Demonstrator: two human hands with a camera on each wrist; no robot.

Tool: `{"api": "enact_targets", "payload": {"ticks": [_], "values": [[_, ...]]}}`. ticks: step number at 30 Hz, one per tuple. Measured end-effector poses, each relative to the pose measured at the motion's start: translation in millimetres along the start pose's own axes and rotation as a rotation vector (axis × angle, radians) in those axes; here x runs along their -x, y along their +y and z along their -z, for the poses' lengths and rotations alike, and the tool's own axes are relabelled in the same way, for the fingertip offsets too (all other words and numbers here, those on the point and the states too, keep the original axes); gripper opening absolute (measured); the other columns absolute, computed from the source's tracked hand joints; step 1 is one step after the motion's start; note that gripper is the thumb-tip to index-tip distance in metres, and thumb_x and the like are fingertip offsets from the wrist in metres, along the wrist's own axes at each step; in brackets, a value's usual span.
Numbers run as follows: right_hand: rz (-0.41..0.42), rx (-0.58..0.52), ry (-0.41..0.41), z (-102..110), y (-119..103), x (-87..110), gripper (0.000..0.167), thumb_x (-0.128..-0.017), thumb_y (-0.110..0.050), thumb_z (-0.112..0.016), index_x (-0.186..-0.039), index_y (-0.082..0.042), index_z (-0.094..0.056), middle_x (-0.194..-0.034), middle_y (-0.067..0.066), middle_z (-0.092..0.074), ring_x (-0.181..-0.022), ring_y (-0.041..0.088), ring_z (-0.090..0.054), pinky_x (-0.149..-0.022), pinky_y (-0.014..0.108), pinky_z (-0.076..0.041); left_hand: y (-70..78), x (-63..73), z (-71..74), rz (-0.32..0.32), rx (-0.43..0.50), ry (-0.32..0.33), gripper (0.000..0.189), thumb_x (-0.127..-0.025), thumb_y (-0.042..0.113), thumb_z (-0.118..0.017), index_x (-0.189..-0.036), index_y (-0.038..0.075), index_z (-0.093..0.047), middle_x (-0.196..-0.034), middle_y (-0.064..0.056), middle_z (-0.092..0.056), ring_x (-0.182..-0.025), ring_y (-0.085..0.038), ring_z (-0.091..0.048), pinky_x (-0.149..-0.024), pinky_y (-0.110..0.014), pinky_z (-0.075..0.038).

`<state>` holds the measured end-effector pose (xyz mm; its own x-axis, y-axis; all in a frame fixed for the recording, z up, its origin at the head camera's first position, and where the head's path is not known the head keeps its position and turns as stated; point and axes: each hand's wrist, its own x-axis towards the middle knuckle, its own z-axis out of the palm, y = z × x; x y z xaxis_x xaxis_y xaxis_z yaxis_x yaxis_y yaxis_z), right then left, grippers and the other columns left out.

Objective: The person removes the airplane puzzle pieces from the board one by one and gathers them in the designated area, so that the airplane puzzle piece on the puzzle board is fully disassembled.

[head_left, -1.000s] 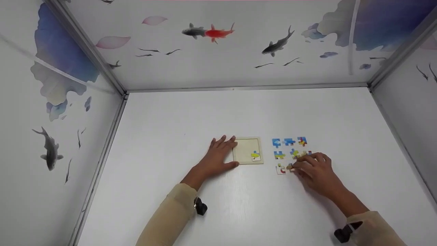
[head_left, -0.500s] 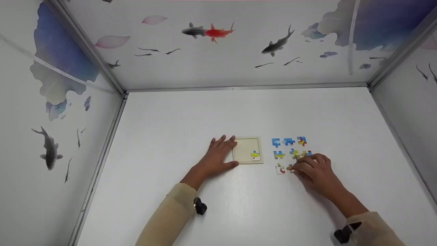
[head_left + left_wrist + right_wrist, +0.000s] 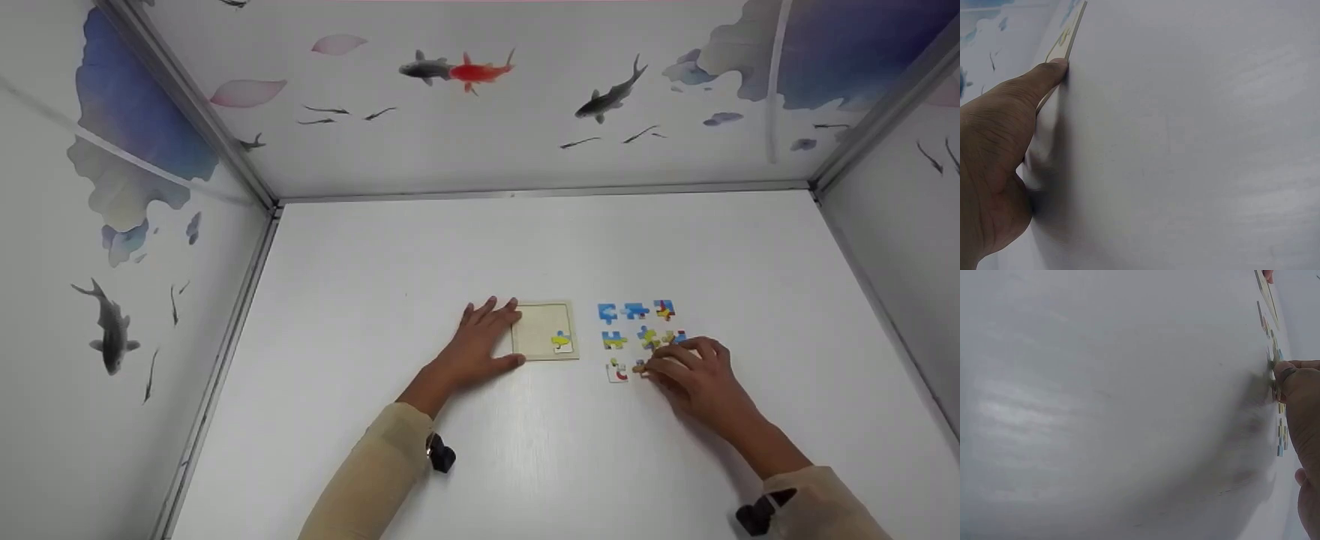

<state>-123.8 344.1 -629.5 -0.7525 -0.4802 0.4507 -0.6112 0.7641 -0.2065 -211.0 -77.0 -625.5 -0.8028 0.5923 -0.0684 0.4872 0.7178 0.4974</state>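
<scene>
My left hand (image 3: 478, 339) lies with spread fingers over the left edge of a square wooden puzzle tray (image 3: 536, 330), its thumb at the near left corner. In the left wrist view the thumb of that hand (image 3: 999, 121) touches the rim of the tray (image 3: 1076, 34). One yellow, white and blue puzzle piece (image 3: 562, 342) sits in the tray's near right corner. Right of the tray, my right hand (image 3: 697, 382) pinches a small puzzle piece (image 3: 640, 367) between thumb and fingertips, low over the table. The right wrist view shows the right hand (image 3: 1304, 402) at the row of pieces, its grip partly hidden.
Loose puzzle pieces lie in rows right of the tray: a blue top row (image 3: 635, 310), a middle row with a yellow and blue piece (image 3: 613, 340), and a white and red piece (image 3: 616, 372) at the lower left. Printed walls enclose the white table (image 3: 390, 255).
The right fingertips and the pinched piece have shifted very slightly to the right. My left hand and the tray stay where they were.
</scene>
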Motion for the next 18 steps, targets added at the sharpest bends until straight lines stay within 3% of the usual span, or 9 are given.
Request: {"api": "enact_targets", "payload": {"ticks": [9,18], "values": [[-0.029,-0.019,-0.036,0.8,-2.1,1.0,0.043,-0.081,0.005,-0.093,-0.117,-0.015,-0.081,-0.118,0.008,-0.076,-0.112,0.038,-0.062,-0.102,0.069,-0.039,0.9,-0.1,0.8,0.007,0.011,-0.002,0.083,-0.107,0.06,-0.062,-0.174,0.019,-0.036,-0.184,0.005,-0.019,-0.172,-0.025,-0.007,-0.137,-0.054,0.0],[-0.043,-0.012,-0.063,1.6,-7.0,-2.8,0.036,-0.083,0.001,-0.094,-0.113,-0.014,-0.082,-0.115,0.007,-0.077,-0.112,0.034,-0.062,-0.095,0.06,-0.043,-0.3,-1.0,-1.6,0.011,-0.004,-0.002,0.084,-0.107,0.062,-0.061,-0.174,0.02,-0.035,-0.184,0.007,-0.018,-0.172,-0.024,-0.007,-0.137,-0.053,0.0]]}}
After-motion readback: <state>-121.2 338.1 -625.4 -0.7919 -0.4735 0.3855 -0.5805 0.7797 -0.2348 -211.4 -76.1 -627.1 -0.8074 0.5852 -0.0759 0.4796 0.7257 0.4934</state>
